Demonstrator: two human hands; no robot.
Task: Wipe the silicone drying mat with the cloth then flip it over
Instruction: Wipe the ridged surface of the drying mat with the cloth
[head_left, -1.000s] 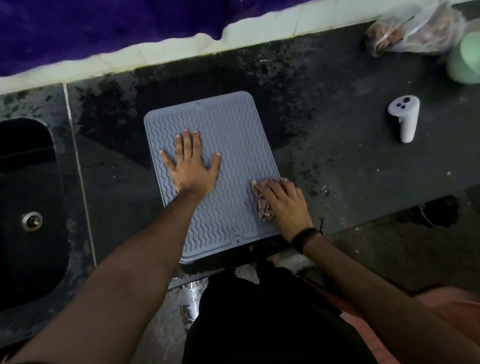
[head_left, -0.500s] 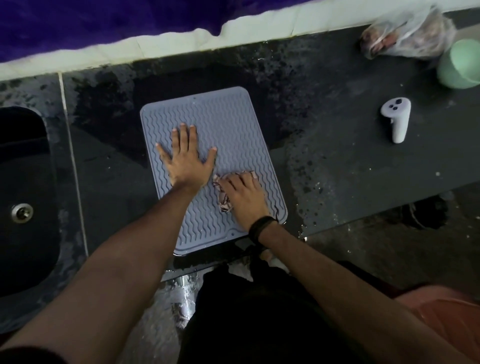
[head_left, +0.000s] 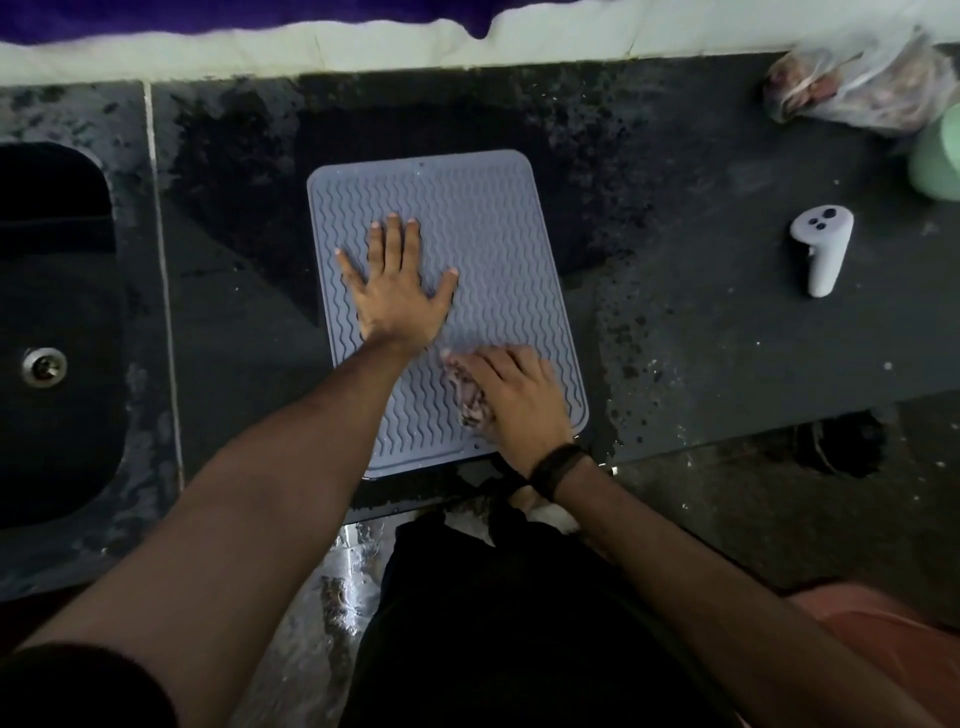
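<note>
A grey silicone drying mat (head_left: 483, 218) with wavy ridges lies flat on the dark wet counter (head_left: 701, 332), its near edge at the counter's front. My left hand (head_left: 397, 291) is pressed flat on the mat's left middle, fingers spread. My right hand (head_left: 519, 400) presses a crumpled pinkish cloth (head_left: 467, 397) onto the mat's near right part; the hand covers most of the cloth.
A dark sink (head_left: 52, 332) with a metal drain lies at the left. A white controller (head_left: 823, 249) lies on the counter to the right. A plastic bag (head_left: 862, 88) and a green cup (head_left: 937, 156) sit at the far right back. A white tiled ledge (head_left: 363, 47) runs behind.
My right hand has slid the cloth across the mat, from the right edge toward the middle and then back toward the near right. My left hand has stayed flat on the mat.
</note>
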